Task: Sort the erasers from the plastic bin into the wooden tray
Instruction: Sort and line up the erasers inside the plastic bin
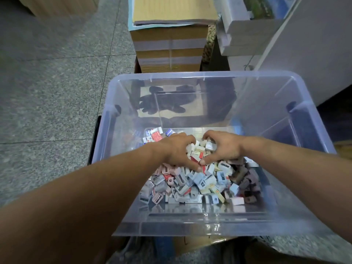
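Two bare forearms, no sleeves in view. Left grip [176,151] and right grip [225,147] are bare hands. Dark blurred clothing at bottom edge, unclear.

Bright-ish, even indoor light from overhead, no hard shadows. Pale glare on plastic bin [209,77] rim & shiny bottom; dark reflections in its far wall. Fisheye bend at edges: floor [57,92] tile lines curve. Top corners + near forearm [66,216] soft/smeared; erasers [200,180] mid-frame fairly sharp.
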The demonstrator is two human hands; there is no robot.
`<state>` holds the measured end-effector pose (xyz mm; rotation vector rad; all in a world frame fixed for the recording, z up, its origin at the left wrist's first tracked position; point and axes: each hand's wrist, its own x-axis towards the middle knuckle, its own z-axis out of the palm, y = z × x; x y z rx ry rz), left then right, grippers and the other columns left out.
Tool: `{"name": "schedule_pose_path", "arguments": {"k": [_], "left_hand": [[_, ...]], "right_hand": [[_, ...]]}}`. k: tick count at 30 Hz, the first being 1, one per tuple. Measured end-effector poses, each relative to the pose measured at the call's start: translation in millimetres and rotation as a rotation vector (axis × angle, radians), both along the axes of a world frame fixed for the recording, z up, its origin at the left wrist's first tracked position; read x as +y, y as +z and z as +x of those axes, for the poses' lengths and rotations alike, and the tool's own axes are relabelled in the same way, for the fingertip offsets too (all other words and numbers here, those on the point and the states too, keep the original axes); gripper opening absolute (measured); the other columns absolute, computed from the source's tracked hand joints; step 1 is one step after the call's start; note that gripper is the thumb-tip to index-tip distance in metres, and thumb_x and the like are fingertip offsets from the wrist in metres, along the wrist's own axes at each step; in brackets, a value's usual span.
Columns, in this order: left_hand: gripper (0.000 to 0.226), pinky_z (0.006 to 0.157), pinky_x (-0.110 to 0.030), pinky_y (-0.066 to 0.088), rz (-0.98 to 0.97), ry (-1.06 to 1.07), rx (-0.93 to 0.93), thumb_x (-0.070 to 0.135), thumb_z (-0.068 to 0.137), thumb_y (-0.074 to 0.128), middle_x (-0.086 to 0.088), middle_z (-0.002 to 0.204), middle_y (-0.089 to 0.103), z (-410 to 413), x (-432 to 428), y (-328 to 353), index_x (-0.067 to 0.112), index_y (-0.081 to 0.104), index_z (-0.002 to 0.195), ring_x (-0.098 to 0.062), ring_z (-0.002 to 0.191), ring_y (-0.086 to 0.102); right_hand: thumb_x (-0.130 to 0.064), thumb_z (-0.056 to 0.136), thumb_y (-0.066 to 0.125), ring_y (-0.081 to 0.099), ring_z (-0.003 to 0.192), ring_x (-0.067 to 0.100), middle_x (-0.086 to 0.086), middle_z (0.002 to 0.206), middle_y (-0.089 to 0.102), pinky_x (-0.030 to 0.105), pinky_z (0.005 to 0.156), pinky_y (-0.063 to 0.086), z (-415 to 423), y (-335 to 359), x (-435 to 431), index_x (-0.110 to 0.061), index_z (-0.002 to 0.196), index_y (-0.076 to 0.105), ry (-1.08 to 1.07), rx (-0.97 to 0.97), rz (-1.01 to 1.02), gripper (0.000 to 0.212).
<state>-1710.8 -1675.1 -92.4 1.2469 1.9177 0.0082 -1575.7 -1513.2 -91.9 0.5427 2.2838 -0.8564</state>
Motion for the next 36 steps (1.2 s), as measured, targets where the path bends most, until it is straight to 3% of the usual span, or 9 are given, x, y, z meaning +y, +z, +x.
{"name": "schedule_pose_path", "arguments": {"k": [3,6,10,19,22,25,29,33,36], "left_hand": [[0.09,0.099,-0.041,0.047,0.044,0.013,-0.03,0.072,0.061,0.082,0.01,0.131,0.043,4.5,-3.6,-0.8,0.033,0.045,0.133,-0.018,0.116,0.048],[0.083,0.085,-0.035,0.048,0.055,0.049,-0.055,0.065,0.061,0.086,0.012,0.118,0.049,7.6,-3.4,4.7,0.033,0.044,0.125,-0.018,0.105,0.053],[0.087,0.097,-0.036,0.049,0.073,0.015,-0.082,0.055,0.066,0.088,0.01,0.13,0.055,13.9,-8.4,17.2,0.037,0.043,0.139,-0.016,0.112,0.056],[0.039,0.092,-0.033,0.051,-0.042,-0.058,-0.113,0.044,0.084,0.079,0.006,0.123,0.058,21.1,-46.6,60.8,0.036,0.064,0.119,-0.019,0.103,0.062],[0.046,0.102,-0.033,0.048,-0.101,-0.09,-0.096,0.038,0.096,0.067,0.007,0.141,0.055,30.6,-54.4,70.3,0.034,0.055,0.14,-0.021,0.116,0.062],[0.066,0.111,-0.035,0.043,-0.212,-0.083,-0.165,0.035,0.102,0.057,0.009,0.158,0.041,40.8,-59.7,74.1,0.034,0.023,0.159,-0.023,0.131,0.056],[0.05,0.102,-0.033,0.048,0.013,0.226,-0.133,0.037,0.104,0.05,0.002,0.136,0.061,40.7,-55.5,72.7,0.026,0.04,0.152,-0.023,0.12,0.061],[0.071,0.115,-0.043,0.036,0.041,0.275,0.28,0.048,0.099,0.055,-0.015,0.158,0.033,14.4,-43.6,56.0,0.015,0.028,0.155,-0.034,0.143,0.036],[0.1,0.123,-0.046,0.019,-0.073,0.261,0.358,0.063,0.092,0.057,-0.017,0.167,0.008,3.0,-38.2,41.0,0.012,0.005,0.161,-0.036,0.154,0.012]], "right_hand": [[-0.074,0.052,0.082,0.057,0.105,0.018,-0.01,0.115,0.051,0.038,0.095,0.05,1.5,-1.6,-7.5,-0.033,0.129,0.049,0.022,0.021,-0.019,0.093],[-0.05,0.065,0.091,0.066,0.093,0.019,-0.005,0.105,0.065,0.033,0.083,0.057,5.1,3.8,-9.1,-0.031,0.112,0.058,-0.038,0.025,-0.144,0.06],[-0.037,0.071,0.092,0.07,0.089,0.023,-0.001,0.099,0.071,0.039,0.084,0.06,10.2,17.8,-7.4,-0.033,0.101,0.061,-0.006,0.037,-0.165,0.044],[-0.032,0.079,0.086,0.061,0.106,0.015,-0.008,0.116,0.064,0.032,0.095,0.051,51.0,68.5,-22.2,-0.034,0.121,0.069,0.237,0.025,0.025,0.045],[-0.036,0.083,0.08,0.061,0.101,0.008,-0.023,0.108,0.066,0.024,0.086,0.048,73.2,77.6,-28.0,-0.038,0.121,0.071,0.33,-0.068,0.069,0.039],[-0.036,0.087,0.074,0.059,0.119,0.009,-0.023,0.134,0.061,0.03,0.104,0.047,83.3,83.0,-32.4,-0.04,0.124,0.069,0.373,-0.106,0.086,0.038],[-0.036,0.088,0.075,0.062,0.113,0.012,-0.014,0.119,0.067,0.029,0.098,0.048,63.6,85.5,-28.2,-0.032,0.115,0.071,0.23,0.076,0.132,0.027],[-0.047,0.08,0.081,0.052,0.131,0.019,-0.007,0.143,0.055,0.031,0.106,0.042,20.7,73.4,-26.8,-0.029,0.143,0.052,0.212,0.111,0.167,0.072],[-0.054,0.071,0.086,0.037,0.143,0.023,-0.002,0.158,0.039,0.034,0.115,0.033,-5.8,51.2,-25.4,-0.027,0.157,0.032,0.268,0.063,0.183,0.105]]}}
